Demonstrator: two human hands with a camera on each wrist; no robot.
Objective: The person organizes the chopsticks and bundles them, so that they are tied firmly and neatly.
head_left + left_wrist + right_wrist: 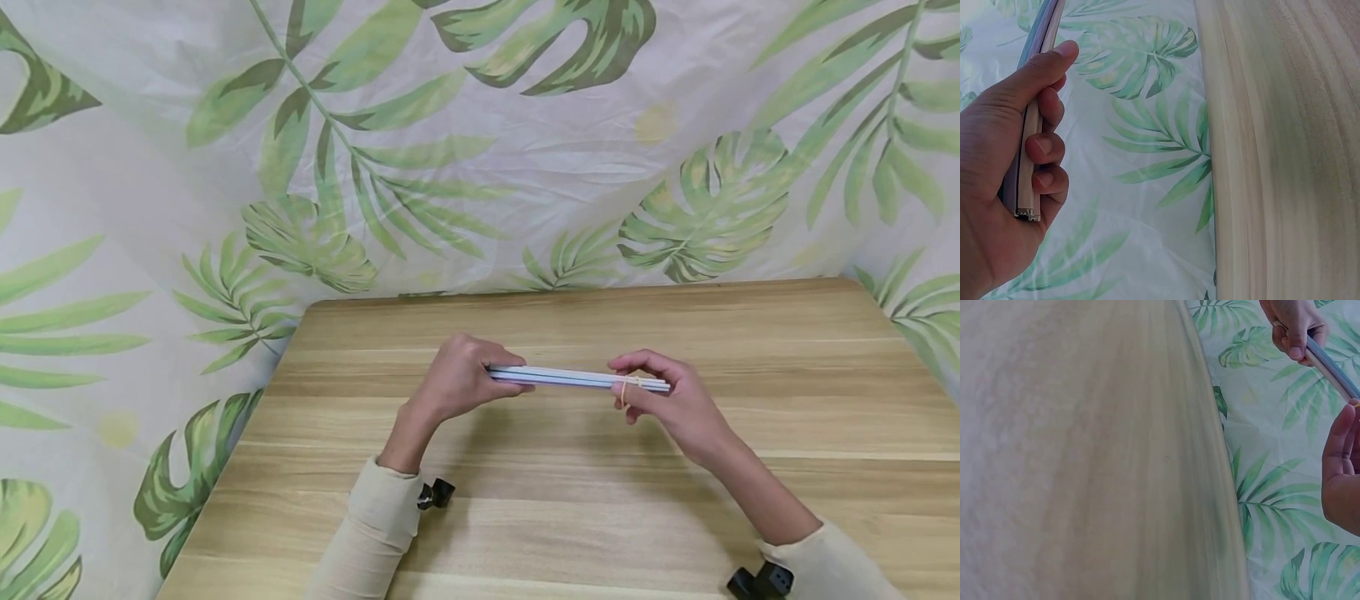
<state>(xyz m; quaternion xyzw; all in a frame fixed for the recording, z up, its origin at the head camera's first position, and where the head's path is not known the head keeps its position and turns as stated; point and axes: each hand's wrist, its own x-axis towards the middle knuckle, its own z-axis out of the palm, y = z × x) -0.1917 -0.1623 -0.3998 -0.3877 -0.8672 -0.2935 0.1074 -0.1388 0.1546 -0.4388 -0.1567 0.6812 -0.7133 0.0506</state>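
A slim bundle of long straight sticks (558, 377), pale blue, white and lilac, is held level above the table. My left hand (468, 377) grips its left end, the thumb lying along it. In the left wrist view, the fingers of my left hand (1029, 131) curl round the bundle (1030, 150), whose squared, notched end shows near the palm. At the other end, my right hand (678, 408) holds the bundle between thumb and fingers. A thin yellowish rubber band (624, 393) loops there, by the right thumb. My right hand (1341, 469) is partly cut off in the right wrist view.
The wooden table (585, 533) has rounded far corners and stands against a pale leaf-printed cloth (540, 167). Small black cameras are worn at the left cuff (437, 493) and the right cuff (761, 581).
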